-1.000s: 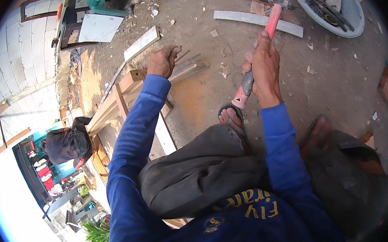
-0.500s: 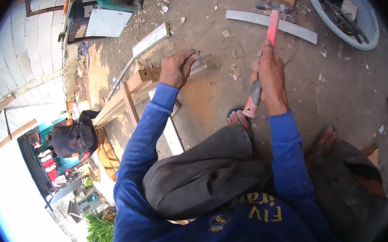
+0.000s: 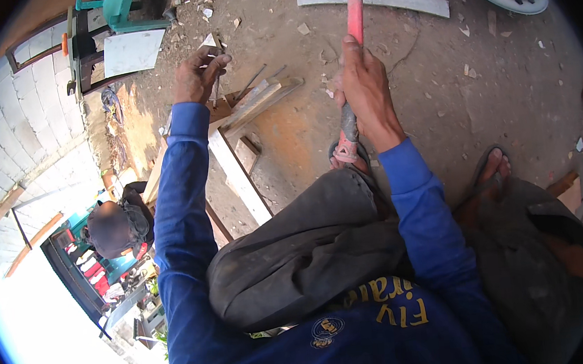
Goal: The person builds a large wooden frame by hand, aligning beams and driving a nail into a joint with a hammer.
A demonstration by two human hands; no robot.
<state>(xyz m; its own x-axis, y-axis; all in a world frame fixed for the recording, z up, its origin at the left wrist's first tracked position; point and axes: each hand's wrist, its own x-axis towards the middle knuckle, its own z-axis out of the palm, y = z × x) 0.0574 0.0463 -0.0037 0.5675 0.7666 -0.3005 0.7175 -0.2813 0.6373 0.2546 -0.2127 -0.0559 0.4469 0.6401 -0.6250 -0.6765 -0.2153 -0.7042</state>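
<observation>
Your right hand (image 3: 365,92) clenched around the pink-handled hammer (image 3: 353,52), head raised over the dirt floor, your left hand (image 3: 197,74) pinching a nail (image 3: 217,89) above the wooden frame (image 3: 243,106)

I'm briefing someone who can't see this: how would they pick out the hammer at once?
Start at the wooden frame lying on the dirt ground, then move right to the right hand raised beside it. The hammer runs through that fist: a pink handle topped by a dark metal head, the only pink tool there.
</observation>
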